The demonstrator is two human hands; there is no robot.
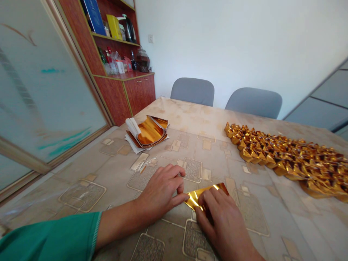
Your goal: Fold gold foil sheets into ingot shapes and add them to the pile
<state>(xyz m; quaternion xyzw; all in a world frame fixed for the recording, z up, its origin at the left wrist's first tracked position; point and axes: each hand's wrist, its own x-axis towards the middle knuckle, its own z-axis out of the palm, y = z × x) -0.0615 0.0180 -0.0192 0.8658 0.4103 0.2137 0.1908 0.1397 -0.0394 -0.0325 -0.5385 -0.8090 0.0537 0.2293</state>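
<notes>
- foil sheet [193,198]: gold, on patterned tabletop [174,114], between the hands.
- right hand [224,217]: fingers and thumb closed on sheet.
- left hand [161,188]: apart from right, thumb at sheet's left corner; cannot tell whether gripping.
- sheet stack [152,131]: beyond left hand.
- folded gold pieces [282,154]: rows at right.

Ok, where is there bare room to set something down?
Widest: the tablecloth between the foil stack and the folded gold foil rows, back toward the grey chairs. Another patch lies between the stack, left forearm and sliding door. Crowded: the right, under those rows, and the near middle, with left hand and right hand at a gold foil sheet.
</notes>
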